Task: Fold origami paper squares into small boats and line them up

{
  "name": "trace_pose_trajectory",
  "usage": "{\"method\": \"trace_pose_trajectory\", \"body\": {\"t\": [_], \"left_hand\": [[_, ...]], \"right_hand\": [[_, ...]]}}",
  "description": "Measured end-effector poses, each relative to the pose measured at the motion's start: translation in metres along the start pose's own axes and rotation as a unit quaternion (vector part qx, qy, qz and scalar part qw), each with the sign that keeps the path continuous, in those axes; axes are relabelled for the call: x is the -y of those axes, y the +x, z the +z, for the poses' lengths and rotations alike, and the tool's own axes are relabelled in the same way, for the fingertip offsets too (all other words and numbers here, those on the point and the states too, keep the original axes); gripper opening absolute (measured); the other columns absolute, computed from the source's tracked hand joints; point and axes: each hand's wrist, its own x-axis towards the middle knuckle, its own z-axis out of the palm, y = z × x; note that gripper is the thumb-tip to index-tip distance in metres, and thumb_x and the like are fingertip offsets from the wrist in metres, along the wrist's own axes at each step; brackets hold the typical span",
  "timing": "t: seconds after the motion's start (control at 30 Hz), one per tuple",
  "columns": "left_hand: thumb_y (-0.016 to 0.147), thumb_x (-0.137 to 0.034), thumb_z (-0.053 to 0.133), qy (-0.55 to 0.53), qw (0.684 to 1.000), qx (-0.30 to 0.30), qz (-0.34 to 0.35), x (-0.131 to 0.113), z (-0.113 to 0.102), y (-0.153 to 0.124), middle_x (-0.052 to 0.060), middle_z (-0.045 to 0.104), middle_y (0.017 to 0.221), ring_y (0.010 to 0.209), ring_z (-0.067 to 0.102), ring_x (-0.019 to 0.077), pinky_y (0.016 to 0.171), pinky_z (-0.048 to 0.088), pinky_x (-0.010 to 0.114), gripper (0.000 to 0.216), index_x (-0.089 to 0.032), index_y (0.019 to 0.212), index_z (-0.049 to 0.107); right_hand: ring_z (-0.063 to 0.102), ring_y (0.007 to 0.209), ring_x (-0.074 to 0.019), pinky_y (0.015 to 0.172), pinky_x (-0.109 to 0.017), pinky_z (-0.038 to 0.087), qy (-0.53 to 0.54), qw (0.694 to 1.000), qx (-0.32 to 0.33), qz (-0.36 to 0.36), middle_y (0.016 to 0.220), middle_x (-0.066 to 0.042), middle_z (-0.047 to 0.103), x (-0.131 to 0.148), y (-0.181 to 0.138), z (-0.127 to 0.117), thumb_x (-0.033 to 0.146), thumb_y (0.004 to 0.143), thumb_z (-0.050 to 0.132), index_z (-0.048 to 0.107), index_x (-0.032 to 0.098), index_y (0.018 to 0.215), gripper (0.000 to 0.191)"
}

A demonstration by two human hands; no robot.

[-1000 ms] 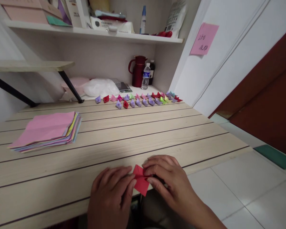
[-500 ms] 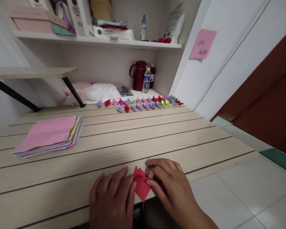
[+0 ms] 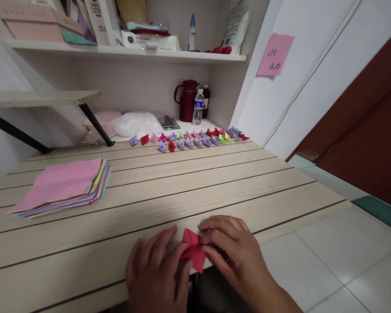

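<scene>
A small folded piece of red paper [image 3: 193, 250] lies at the near edge of the wooden table [image 3: 169, 191], partly overhanging it. My left hand [image 3: 158, 274] presses on its left side with fingers together, fingertips on the paper. My right hand [image 3: 230, 250] pinches its right side, fingers curled over the fold. A stack of coloured paper sheets [image 3: 63, 184], pink on top, lies at the left of the table. Two rows of small folded paper shapes [image 3: 189, 139] in purple, red, pink and green stand at the far edge.
Behind the folded shapes stand a dark red jug [image 3: 185, 100], a water bottle [image 3: 198, 107] and a white plastic bag [image 3: 137, 123]. A shelf [image 3: 127, 50] above holds boxes and bottles. A pink note [image 3: 275, 55] sticks on the white wall. Tiled floor lies to the right.
Both hands stay on the red paper, and their fingers have shifted a little along the fold. The view has moved slightly.
</scene>
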Motion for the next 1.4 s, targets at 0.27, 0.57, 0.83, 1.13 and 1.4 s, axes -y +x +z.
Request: {"method": "trace_pose_trajectory", "body": {"t": [0.27,0.57,0.83,1.13,1.4], "left_hand": [[0.091,-0.021,0.047,-0.012,0.999,0.008,-0.031,0.0,0.006,-0.002,0.004,0.068,0.128,0.119,0.056,0.0255,0.103,0.03,0.055,0.024,-0.031,0.096,0.068],[0.095,-0.032,0.045,0.015,0.997,0.018,-0.077,-0.015,0.004,0.006,0.008,0.063,0.136,0.127,0.053,0.0298,0.102,0.034,0.058,0.025,-0.028,0.089,0.069],[0.094,-0.031,0.048,0.036,0.996,0.01,-0.085,-0.018,0.005,0.009,0.008,0.067,0.131,0.12,0.058,0.0313,0.102,0.034,0.058,0.021,-0.026,0.085,0.067],[0.092,-0.029,0.05,0.075,0.992,0.029,-0.093,-0.022,0.006,0.011,0.011,0.067,0.13,0.114,0.059,0.032,0.101,0.035,0.058,0.016,-0.024,0.082,0.062],[0.092,-0.032,0.053,0.12,0.989,0.029,-0.078,-0.02,0.008,0.009,0.016,0.063,0.134,0.114,0.061,0.0292,0.099,0.038,0.055,0.012,-0.024,0.083,0.056]], "right_hand": [[0.064,0.096,-0.0225,0.084,-0.037,0.041,0.002,1.0,0.018,0.016,0.104,0.0,0.074,-0.001,0.002,0.0,0.026,0.092,0.065,0.066,0.027,0.093,0.002],[0.061,0.102,-0.0228,0.088,-0.038,0.038,0.026,0.996,0.045,0.073,0.109,0.001,0.071,0.004,0.002,-0.004,0.015,0.088,0.067,0.061,0.026,0.088,0.012],[0.06,0.101,-0.0238,0.086,-0.04,0.036,-0.004,0.997,0.023,0.077,0.107,0.0,0.071,0.005,0.002,0.002,0.015,0.091,0.061,0.06,0.026,0.086,0.011],[0.06,0.097,-0.0265,0.084,-0.042,0.036,-0.078,0.993,0.015,0.089,0.108,0.0,0.07,0.004,0.003,0.01,0.023,0.089,0.064,0.056,0.024,0.08,0.012],[0.06,0.095,-0.0266,0.082,-0.041,0.036,-0.105,0.99,0.024,0.087,0.107,0.0,0.07,0.002,0.001,0.012,0.024,0.087,0.069,0.055,0.024,0.081,0.015]]}}
